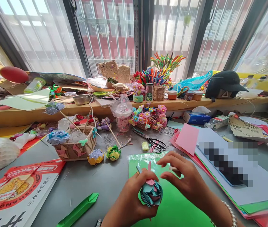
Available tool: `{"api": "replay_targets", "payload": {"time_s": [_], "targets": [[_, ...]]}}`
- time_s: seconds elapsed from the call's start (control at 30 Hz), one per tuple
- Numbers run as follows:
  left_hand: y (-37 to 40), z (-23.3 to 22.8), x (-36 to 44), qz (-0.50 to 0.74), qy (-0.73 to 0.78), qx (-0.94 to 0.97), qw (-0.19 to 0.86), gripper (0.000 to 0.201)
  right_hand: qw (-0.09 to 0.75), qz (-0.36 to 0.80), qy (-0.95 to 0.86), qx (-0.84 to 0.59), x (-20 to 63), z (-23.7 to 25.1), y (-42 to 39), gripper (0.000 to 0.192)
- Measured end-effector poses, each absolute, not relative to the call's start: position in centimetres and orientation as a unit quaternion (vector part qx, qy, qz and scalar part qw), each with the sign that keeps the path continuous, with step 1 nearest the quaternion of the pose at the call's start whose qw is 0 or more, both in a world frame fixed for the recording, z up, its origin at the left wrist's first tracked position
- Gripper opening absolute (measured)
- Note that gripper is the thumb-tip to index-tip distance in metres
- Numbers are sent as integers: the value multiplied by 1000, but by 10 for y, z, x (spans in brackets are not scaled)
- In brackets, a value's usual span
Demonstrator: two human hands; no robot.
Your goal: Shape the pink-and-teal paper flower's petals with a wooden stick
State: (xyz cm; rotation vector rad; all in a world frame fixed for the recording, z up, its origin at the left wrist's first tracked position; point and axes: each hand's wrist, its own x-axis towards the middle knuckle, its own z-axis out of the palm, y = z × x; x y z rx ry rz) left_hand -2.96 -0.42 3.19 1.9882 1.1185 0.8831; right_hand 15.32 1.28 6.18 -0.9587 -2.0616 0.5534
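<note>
A folded-paper flower (151, 194) in blue-green and pink is gripped in my left hand (134, 197), its layered petals facing me. Pink and blue paper points stick up above the fingers. To the right, my right hand (183, 176) hovers close to the flower with thumb and forefinger spread apart. A small pale spot shows by its lower fingers; I cannot make out what it is. Below both hands lies a bright green sheet (176, 208). A folded green paper strip (78, 211) rests on the grey table at the lower left.
Scissors (156, 143) lie beyond the green sheet. Left of them are a yellow-green paper flower (113, 153), a purple-yellow one (95, 156) and a decorated cardboard box (77, 145). A phone (222, 164) sits on stacked coloured paper (259, 186). A pink cup (123, 119) stands near the ledge.
</note>
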Motion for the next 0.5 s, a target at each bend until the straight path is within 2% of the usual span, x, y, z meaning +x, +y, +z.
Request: {"api": "replay_targets", "payload": {"time_s": [0.07, 0.17, 0.27, 0.33, 0.43, 0.5], "targets": [[-4, 31, -30, 323, 429, 773, 338, 40, 400, 173, -810, -394, 153, 60, 13, 24], [-3, 30, -32, 341, 410, 765, 362, 39, 413, 129, -816, -384, 152, 58, 16, 31], [-2, 27, -38, 398, 338, 706, 478, 36, 431, 157, -815, -354, 153, 57, 19, 28], [0, 23, -43, 416, 232, 666, 574, 43, 436, 190, -806, -353, 153, 57, 20, 24], [3, 17, -45, 405, 116, 592, 687, 53, 443, 213, -795, -356, 153, 59, 19, 20], [5, 16, -41, 402, 62, 545, 733, 49, 442, 218, -795, -353, 152, 61, 17, 18]]}}
